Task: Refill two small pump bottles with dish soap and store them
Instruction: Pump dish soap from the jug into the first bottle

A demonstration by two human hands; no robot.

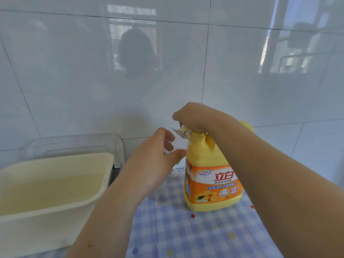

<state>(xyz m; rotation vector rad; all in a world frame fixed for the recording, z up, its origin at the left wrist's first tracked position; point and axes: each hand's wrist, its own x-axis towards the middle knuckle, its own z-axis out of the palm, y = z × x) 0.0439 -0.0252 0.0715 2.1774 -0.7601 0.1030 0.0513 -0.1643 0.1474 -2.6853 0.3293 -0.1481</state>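
White tiled wall [74, 81] fills the upper frame. Cream tub [46, 226] sits lower left. Surface [186, 237], lower centre, carries a blue checked cloth with coloured dots. Yellow dish soap jug [210, 185] stands upright on it, long axis vertical. Its orange label reads "立白" in red; the smaller print is blurred. Right hand [193, 118], fingers curled, grips the pump [197, 135]. Left hand [158, 157], at centre, fingers grasping a small clear bottle [179, 141], tilted, mouth toward the nozzle at upper right.
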